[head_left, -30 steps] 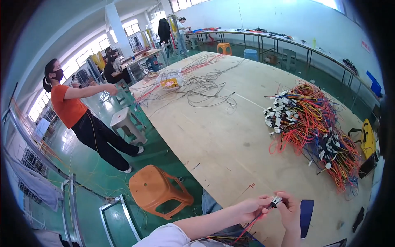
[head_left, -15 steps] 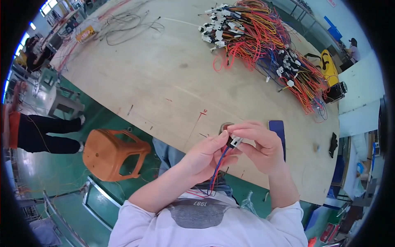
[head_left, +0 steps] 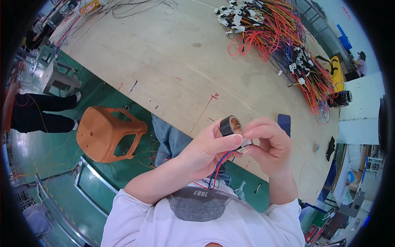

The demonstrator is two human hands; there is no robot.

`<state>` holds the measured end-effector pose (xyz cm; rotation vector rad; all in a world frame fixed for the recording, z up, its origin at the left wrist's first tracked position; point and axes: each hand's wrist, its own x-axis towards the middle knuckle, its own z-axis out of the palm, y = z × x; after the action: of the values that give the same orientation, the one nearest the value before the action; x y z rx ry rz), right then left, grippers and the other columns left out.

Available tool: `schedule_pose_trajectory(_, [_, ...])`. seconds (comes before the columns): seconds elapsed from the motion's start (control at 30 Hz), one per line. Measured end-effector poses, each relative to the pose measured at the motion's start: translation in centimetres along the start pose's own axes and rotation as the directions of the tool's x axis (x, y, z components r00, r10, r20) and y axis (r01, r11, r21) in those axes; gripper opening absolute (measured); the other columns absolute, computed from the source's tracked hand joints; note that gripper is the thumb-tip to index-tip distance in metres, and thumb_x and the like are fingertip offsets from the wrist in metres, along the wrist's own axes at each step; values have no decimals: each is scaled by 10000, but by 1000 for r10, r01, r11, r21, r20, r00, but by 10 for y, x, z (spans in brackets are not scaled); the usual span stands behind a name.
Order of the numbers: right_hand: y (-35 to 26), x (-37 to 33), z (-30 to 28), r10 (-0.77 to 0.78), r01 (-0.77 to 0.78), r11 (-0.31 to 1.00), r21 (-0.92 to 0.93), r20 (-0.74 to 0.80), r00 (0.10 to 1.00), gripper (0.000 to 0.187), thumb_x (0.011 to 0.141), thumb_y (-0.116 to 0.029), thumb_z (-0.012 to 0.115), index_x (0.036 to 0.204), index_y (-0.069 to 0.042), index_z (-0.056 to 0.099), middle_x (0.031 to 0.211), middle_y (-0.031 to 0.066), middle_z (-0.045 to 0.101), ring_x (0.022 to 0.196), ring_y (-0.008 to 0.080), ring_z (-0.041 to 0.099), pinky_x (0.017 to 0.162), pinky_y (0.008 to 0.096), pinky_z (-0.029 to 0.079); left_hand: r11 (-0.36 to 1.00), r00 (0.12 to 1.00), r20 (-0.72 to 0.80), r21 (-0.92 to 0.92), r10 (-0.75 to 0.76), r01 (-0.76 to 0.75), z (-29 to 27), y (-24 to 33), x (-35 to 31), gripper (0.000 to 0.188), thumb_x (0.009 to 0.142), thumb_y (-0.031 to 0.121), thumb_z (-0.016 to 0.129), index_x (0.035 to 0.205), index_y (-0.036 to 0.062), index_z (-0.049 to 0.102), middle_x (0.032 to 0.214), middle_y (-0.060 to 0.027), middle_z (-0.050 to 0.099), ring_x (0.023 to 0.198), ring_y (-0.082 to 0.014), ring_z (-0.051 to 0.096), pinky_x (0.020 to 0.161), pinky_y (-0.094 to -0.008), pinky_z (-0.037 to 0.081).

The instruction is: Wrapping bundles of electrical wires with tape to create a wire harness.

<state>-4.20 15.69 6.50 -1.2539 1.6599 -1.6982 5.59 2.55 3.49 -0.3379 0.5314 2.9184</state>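
Observation:
My left hand [head_left: 207, 149] and my right hand [head_left: 268, 145] meet close to my chest, just off the near edge of a wide wooden table [head_left: 164, 61]. Between their fingertips they pinch a small white connector [head_left: 243, 144] with thin red and blue wires [head_left: 216, 166] hanging down from it. A black roll of tape [head_left: 229, 125] sits on top of my left hand, by the thumb. Both hands are closed around the connector and wires.
A big tangled pile of red, orange and blue wire harnesses [head_left: 284, 37] lies at the table's far right. A dark phone [head_left: 284, 122] lies near my right hand. An orange plastic stool [head_left: 108, 132] stands on the green floor at left, beside another person's dark-trousered legs [head_left: 39, 111].
The view has tilted down further toward my chest. My hands stay together on the connector, now closer and larger in view, and the black tape roll shows on my left hand.

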Motion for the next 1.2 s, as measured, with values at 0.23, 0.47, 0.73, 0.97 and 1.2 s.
schedule_pose_trajectory(0.23, [-11,-2,1,-13,31,975,-222,81,997,245,632,-16,712,844,-33,589,830,91,573,722,186,553,603,265,434,986,994,-37,132,103,-97,2,4,-8,245,770,125,634,944,24,494,811,-42,573,725,-100,567,617,-224,464])
schedule_pose_trajectory(0.47, [-12,-22,4,157,-136,981,-139,154,975,236,599,-12,731,793,-30,597,800,89,582,691,181,554,584,252,426,975,979,-196,205,-48,89,-6,24,-16,243,769,200,644,867,6,536,738,-50,583,613,-89,551,588,-208,453])
schedule_pose_trajectory(0.73, [-11,-25,11,480,-470,863,182,-10,877,222,700,26,651,906,14,569,861,64,557,717,85,495,614,209,404,717,998,38,695,45,-59,16,37,-29,421,650,21,712,1015,-45,510,880,-57,584,795,-102,565,724,-231,456])
schedule_pose_trajectory(0.97, [-10,-19,9,500,-478,831,283,-5,866,167,765,20,583,928,33,550,844,30,536,743,47,497,618,172,415,-328,648,646,763,404,-557,8,6,-30,458,576,28,741,977,0,520,909,-133,555,755,-254,540,625,-298,441])
schedule_pose_trajectory(1.2, [-8,-9,6,546,-515,783,348,10,838,122,760,-14,604,872,26,579,668,-10,539,548,20,469,467,157,358,-482,580,738,670,346,-565,-2,-2,-46,418,568,-23,715,944,-15,531,933,-129,530,750,-251,536,590,-290,442])
